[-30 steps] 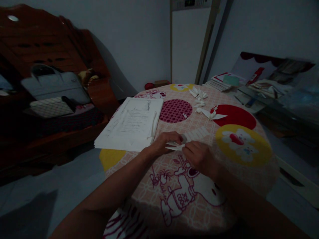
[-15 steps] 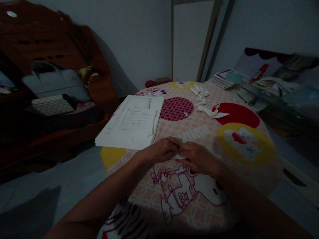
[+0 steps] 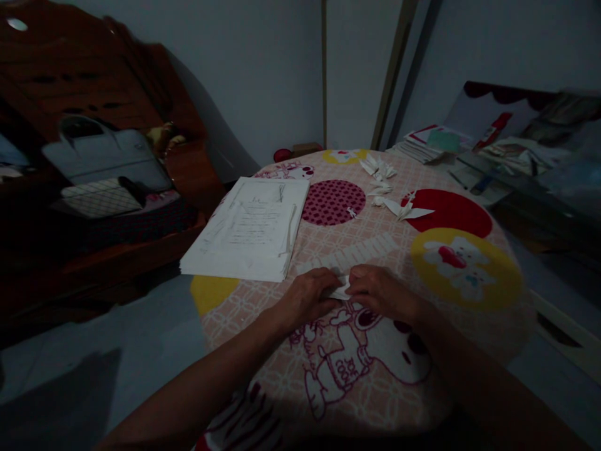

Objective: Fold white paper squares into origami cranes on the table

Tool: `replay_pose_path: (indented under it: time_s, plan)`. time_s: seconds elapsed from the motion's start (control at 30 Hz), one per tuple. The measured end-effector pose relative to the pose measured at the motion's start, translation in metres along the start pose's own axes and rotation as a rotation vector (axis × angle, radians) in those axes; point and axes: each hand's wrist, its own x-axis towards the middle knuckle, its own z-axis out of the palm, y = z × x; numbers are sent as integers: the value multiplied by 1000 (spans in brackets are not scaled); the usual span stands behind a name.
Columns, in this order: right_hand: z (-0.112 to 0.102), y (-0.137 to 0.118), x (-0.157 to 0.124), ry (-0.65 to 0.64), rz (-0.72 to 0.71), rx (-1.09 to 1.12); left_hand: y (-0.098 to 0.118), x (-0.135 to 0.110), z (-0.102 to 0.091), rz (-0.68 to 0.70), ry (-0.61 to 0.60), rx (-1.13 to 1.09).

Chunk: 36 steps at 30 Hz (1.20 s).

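While the left hand (image 3: 310,292) and right hand (image 3: 382,291) pinch the small folded paper (image 3: 342,290) in their fingers (image 3: 361,279), between them over the bench (image 3: 389,398), an uneven pull from either could probably skew a crease or tear an edge.

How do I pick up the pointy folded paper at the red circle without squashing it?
Probably pinch the pointy folded paper at its middle, coming straight down from above. The folds bunch up there, while the long flap reaching over the red circle looks thin and easy to bend.
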Motion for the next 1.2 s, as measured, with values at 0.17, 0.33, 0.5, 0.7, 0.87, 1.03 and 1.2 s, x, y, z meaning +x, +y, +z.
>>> replay_pose_path:
  time_s: [0.17,0.33,0.5,0.7,0.87,1.03,1.2]
  plan:
    - [-3,0,1,7,-3,47,2,-4,11,-10,69,31]
    - [-8,-3,3,2,67,144,0,-5,15,-19,123,-7]
    - [-11,-4,3,16,147,214,5,-2,13,-95,154,-57]
    - [-9,-9,6,77,221,256,8,1,13,-172,182,-78]
    - [-7,-11,9,116,297,266,11,2,10,-190,200,-96]
    - [-3,-13,11,141,304,277,13,2,10,-184,180,-79]
    - [-3,-18,12,151,381,143,12,3,13,-222,184,-52]
